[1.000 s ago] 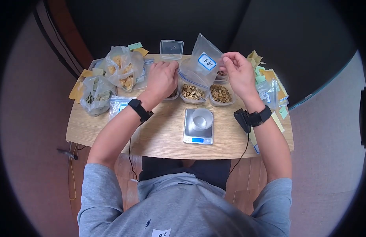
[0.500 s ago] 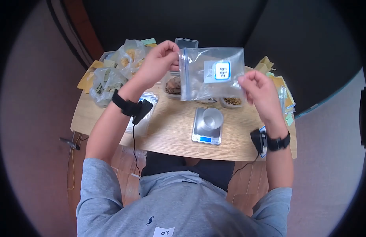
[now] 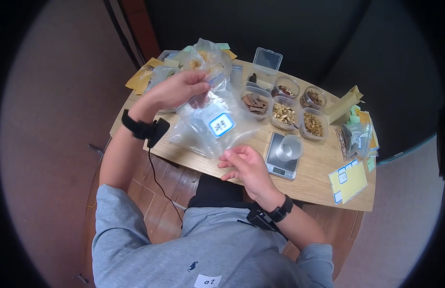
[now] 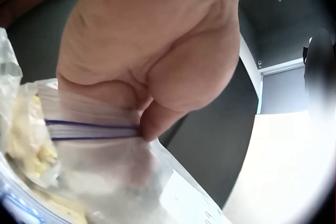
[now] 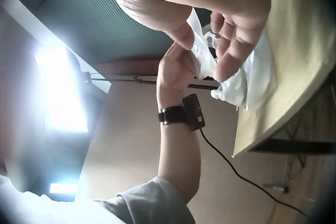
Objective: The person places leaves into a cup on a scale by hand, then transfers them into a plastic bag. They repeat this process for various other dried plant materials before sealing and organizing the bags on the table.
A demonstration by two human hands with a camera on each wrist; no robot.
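My left hand (image 3: 181, 91) pinches the blue-edged zip end of a clear zip bag (image 3: 239, 126) between thumb and fingers; the left wrist view shows the thumb right at the blue zip strip (image 4: 94, 131). The bag slants down over the table's front left part, its white label (image 3: 221, 125) with handwriting facing up. At the lower corner, my right hand (image 3: 253, 175) has the bag between thumb and fingers, the other fingers spread apart. Just right of the bag stands a kitchen scale (image 3: 272, 157) with a round clear plastic cup (image 3: 289, 148) on it.
Behind the scale sit several clear tubs, among them bark-like strips (image 3: 255, 103), pale slices (image 3: 284, 113) and brown chopped pieces (image 3: 313, 124). Plastic bags with yellowish pieces (image 3: 203, 60) lie at the back left. A yellow tabbed card (image 3: 349, 182) and small bags (image 3: 356, 139) are at the right.
The zip bag came from above the tubs, with only the right hand holding it, to both hands, then to the front left. The tubs and scale are uncovered. The head view has turned.
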